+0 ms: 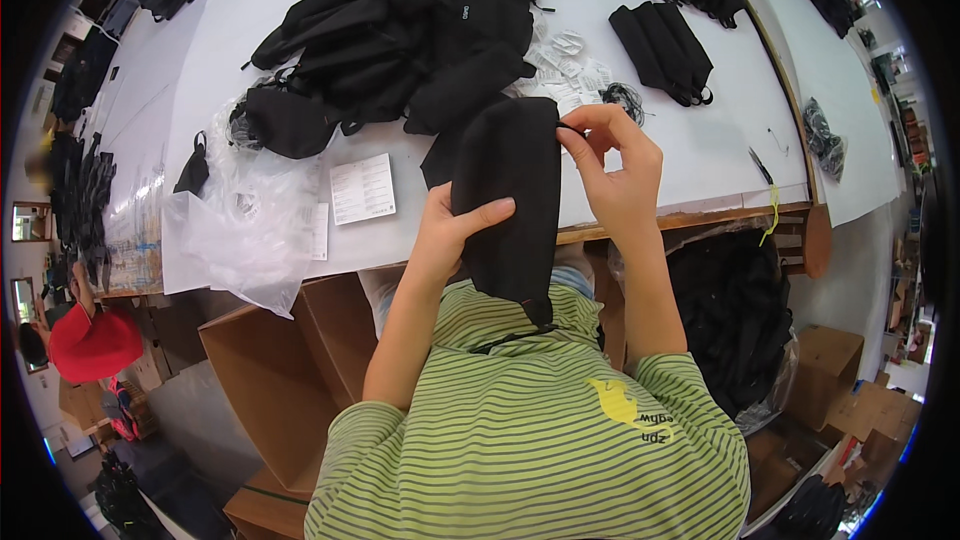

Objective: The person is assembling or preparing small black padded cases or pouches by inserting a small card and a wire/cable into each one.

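A long black fabric pouch (512, 165) is held up in front of me, over the table's near edge. My left hand (446, 230) grips its left side, thumb lying across the front and the other fingers hidden behind. At the pouch's upper right edge, thumb and forefinger of my right hand (622, 165) pinch a small dark bit; whether it is a loop or a zipper end I cannot tell. A short tab hangs from the pouch's lower tip. Just beyond lies a heap of similar black pouches (370, 55).
White paper labels (570, 70) and thin black cords (625, 100) lie past my right hand. A printed card (363, 189) and clear plastic bags (235, 240) are at left. Scissors (760, 165) rest at right. Below stand an open carton (270, 380) and a bag of black pieces (730, 310).
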`<action>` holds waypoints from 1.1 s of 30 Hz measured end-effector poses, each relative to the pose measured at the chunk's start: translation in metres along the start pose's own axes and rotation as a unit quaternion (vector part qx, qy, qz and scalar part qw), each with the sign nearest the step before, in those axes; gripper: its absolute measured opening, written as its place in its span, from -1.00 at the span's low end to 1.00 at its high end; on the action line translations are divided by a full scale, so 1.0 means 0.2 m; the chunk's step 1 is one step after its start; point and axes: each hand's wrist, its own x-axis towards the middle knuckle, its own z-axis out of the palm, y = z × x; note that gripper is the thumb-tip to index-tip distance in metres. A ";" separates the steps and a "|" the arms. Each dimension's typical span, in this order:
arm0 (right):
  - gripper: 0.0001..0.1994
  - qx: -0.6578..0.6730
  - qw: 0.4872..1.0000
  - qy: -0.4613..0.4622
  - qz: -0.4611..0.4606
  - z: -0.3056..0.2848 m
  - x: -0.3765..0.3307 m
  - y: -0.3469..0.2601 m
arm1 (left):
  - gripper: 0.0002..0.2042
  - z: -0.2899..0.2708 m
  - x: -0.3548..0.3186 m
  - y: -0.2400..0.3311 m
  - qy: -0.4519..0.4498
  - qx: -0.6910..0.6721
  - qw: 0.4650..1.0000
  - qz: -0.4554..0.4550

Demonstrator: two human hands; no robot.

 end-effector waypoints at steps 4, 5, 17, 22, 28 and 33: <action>-0.86 -0.027 0.994 -0.099 -0.031 0.00 -0.07 -0.07 | -0.72 0.00 0.03 -0.02 0.092 -0.076 0.993 0.020; -0.86 -0.025 0.994 -0.104 -0.026 0.00 -0.08 -0.09 | -0.72 -0.02 0.06 0.00 0.097 -0.094 0.990 0.035; -0.86 0.056 0.958 -0.278 -0.040 0.02 -0.15 -0.16 | -0.78 -0.20 0.09 0.02 0.071 -0.282 0.954 0.067; -0.87 0.041 0.967 -0.248 -0.047 0.05 -0.17 -0.16 | -0.73 -0.21 0.08 0.03 0.066 -0.265 0.958 0.085; -0.81 -0.039 0.992 -0.111 -0.053 0.04 -0.17 -0.18 | -0.67 -0.14 0.07 0.09 0.214 -0.205 0.950 0.101; -0.70 -0.043 0.982 -0.185 0.026 0.12 -0.28 -0.18 | -0.60 -0.03 0.03 0.04 0.172 -0.244 0.947 0.119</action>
